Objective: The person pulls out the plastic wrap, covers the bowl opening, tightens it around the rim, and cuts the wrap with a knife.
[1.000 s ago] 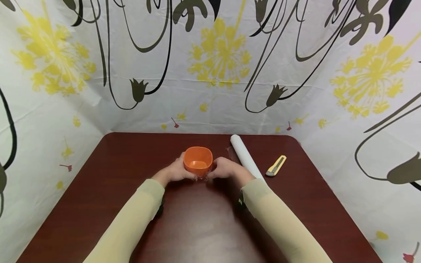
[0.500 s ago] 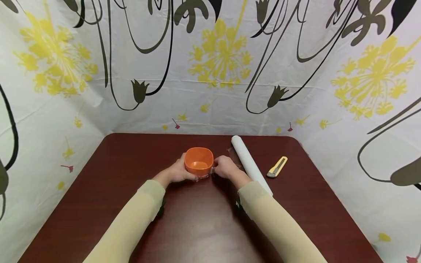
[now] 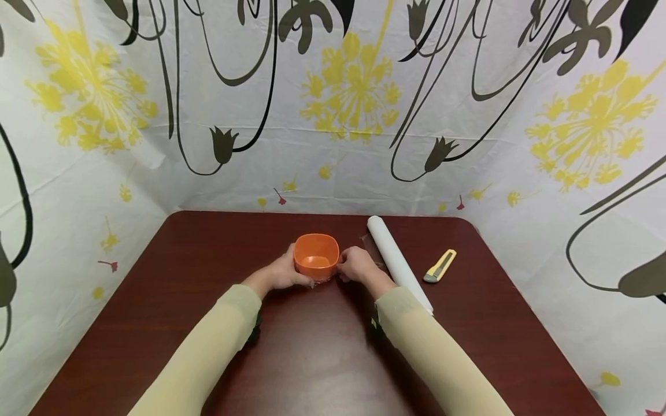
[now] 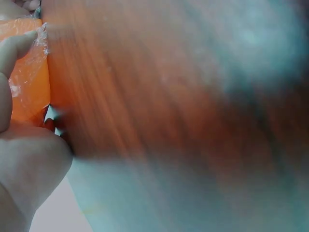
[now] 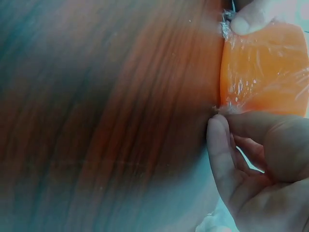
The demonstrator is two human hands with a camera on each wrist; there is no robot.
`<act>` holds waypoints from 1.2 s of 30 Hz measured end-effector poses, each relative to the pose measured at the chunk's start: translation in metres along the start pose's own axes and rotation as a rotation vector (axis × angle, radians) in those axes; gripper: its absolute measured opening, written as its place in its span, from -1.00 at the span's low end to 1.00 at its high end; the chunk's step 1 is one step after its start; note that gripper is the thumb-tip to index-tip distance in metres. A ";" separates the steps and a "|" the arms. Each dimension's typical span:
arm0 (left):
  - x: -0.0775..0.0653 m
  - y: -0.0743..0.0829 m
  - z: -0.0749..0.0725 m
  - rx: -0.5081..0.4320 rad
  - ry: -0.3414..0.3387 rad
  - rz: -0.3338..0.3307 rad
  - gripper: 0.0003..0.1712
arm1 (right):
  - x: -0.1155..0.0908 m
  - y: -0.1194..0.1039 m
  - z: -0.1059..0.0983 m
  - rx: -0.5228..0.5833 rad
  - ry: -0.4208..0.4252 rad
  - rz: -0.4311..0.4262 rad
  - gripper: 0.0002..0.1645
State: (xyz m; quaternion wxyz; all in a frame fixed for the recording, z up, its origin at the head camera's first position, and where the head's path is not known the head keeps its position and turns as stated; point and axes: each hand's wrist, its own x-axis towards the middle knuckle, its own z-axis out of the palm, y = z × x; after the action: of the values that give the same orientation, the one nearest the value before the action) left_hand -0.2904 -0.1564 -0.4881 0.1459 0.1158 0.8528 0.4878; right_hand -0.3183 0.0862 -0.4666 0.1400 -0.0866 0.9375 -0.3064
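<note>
An orange bowl (image 3: 316, 254) with rounded corners stands near the far middle of the table, its mouth facing up. Clear plastic wrap (image 5: 244, 89) clings to its outer side, crinkled and bunched along the base. My left hand (image 3: 283, 270) grips the bowl from the left, the thumb lying over the wrapped side. At the lower right of the bowl, my right hand (image 3: 358, 264) pinches a gathered bit of the wrap between thumb and index finger, best seen in the right wrist view. The bowl hides the left hand's other fingers in the head view.
A long white roll (image 3: 398, 260) lies diagonally just right of my right hand, with a thin clear sheet (image 3: 370, 245) along its left side. Farther right is a yellow box cutter (image 3: 440, 266). Patterned white cloth (image 3: 333, 173) hangs behind the dark red-brown table (image 3: 312, 358).
My right hand has shifted a little right and pulled in its fingers, pinching the wrap at the bowl's lower right. The left hand keeps its grip, and the bowl stays in place.
</note>
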 end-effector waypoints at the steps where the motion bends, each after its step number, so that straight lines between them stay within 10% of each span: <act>1: -0.001 0.001 0.000 0.006 -0.009 0.001 0.38 | 0.000 0.000 0.000 -0.016 0.002 -0.003 -0.79; 13: -0.001 0.004 0.003 0.092 -0.029 -0.068 0.41 | -0.002 0.004 -0.014 -0.105 -0.071 -0.108 -0.90; 20: 0.002 0.002 0.005 0.320 -0.052 -0.080 0.52 | 0.056 0.051 0.009 -0.141 -0.100 -0.113 -0.89; 28: 0.012 -0.016 0.018 0.611 -0.115 -0.139 0.21 | 0.046 0.040 0.013 -0.148 -0.079 -0.064 -0.92; 36: 0.001 0.016 0.031 0.691 -0.084 -0.243 0.07 | -0.007 -0.005 -0.012 -0.161 -0.028 -0.003 -0.87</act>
State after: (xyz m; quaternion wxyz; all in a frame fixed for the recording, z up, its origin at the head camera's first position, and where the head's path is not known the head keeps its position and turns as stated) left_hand -0.2798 -0.1236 -0.4890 0.1898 0.0759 0.9681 0.1450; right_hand -0.3155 0.0909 -0.4529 0.1454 -0.1035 0.9569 -0.2290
